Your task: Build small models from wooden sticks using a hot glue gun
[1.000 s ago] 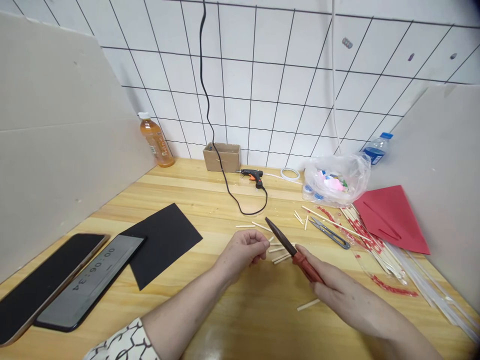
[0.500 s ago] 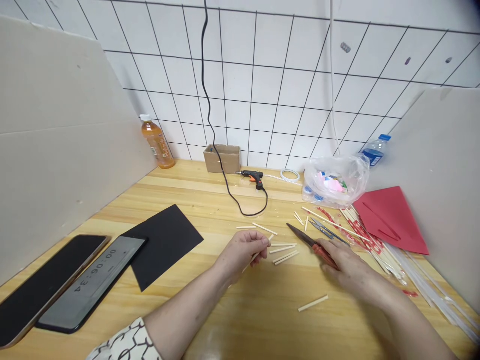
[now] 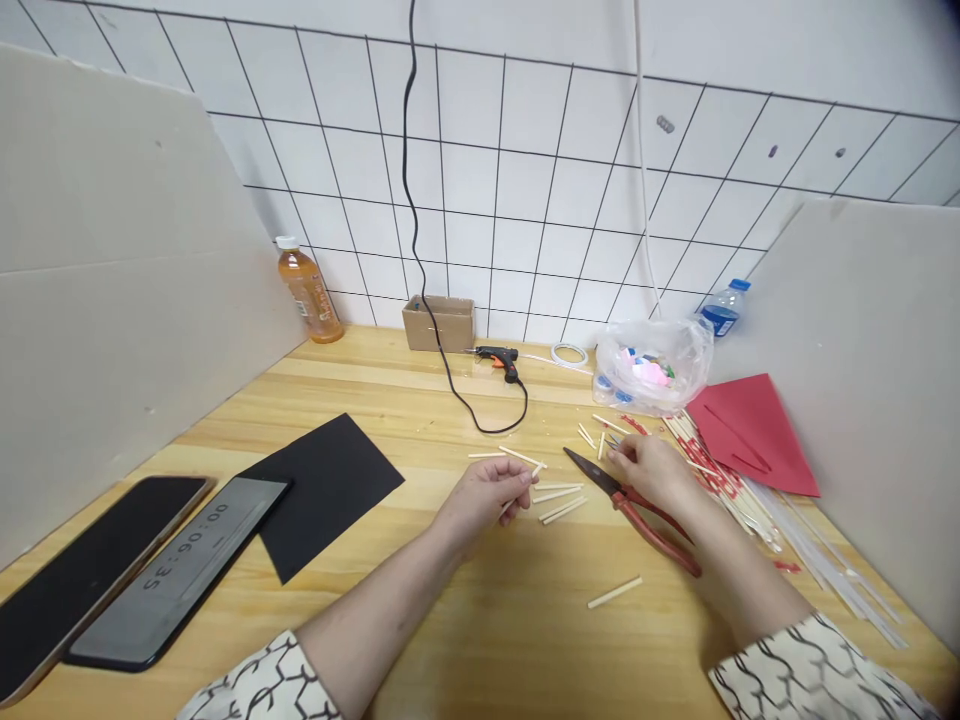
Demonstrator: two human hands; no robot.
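Observation:
My left hand [image 3: 491, 492] is closed in a pinch around a short wooden stick [image 3: 538, 470], whose upper end shows above the fingertips. Long-nose pliers [image 3: 619, 497] with red handles lie on the table, jaws pointing away to the left and handles spread. Just beyond them, my right hand [image 3: 651, 472] has its fingers closed at the small metal scissors [image 3: 612, 440]; only the scissors' tips show, the remainder being under the hand. Several cut sticks [image 3: 564, 510] lie between my hands, and a single stick [image 3: 615, 592] lies nearer to me.
Right of my hands are long sticks in red-printed wrappers [image 3: 724, 485], red paper [image 3: 757, 430] and clear strips [image 3: 840, 570]. Behind stand a plastic bag [image 3: 694, 365], glue gun [image 3: 496, 357], cardboard box [image 3: 442, 325] and bottle [image 3: 311, 295]. Black paper [image 3: 330, 490] and two phones [image 3: 180, 570] lie left.
My right hand has let go of the pliers, which now lie with handles spread, and moved forward to the scissors. My left hand still holds its stick. The view has shifted slightly.

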